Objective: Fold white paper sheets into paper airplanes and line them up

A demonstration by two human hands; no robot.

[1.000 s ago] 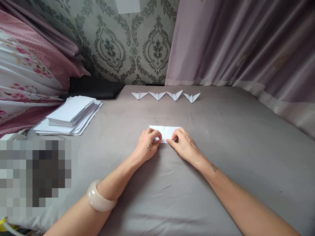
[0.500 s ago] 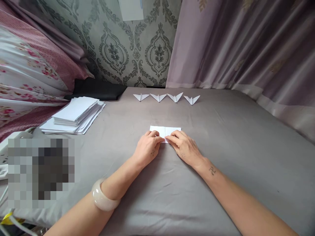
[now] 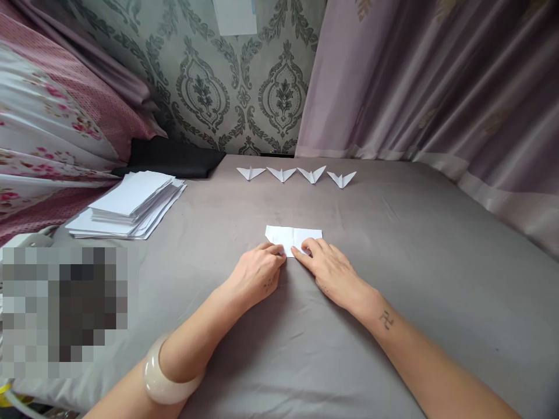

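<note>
Left hand (image 3: 257, 273): fingertips press flat on the near edge of the folded paper (image 3: 293, 237), no closed grip.
Right hand (image 3: 329, 269): the same, seemingly pressing, not pinching.
Paper: mid-bed on the grey sheet (image 3: 393, 262).

1. The folded white paper (image 3: 293, 238) lies flat on the grey bedsheet, a wide, low rectangle with its long edges running left to right.
2. A vertical crease runs down its middle, splitting it into two roughly equal halves.
3. Its far edge and both far corners are in plain view; the near edge is partly covered by fingertips pressing on it from both sides of the crease.
4. The paper is plain, with faint shading along the folds.
</note>
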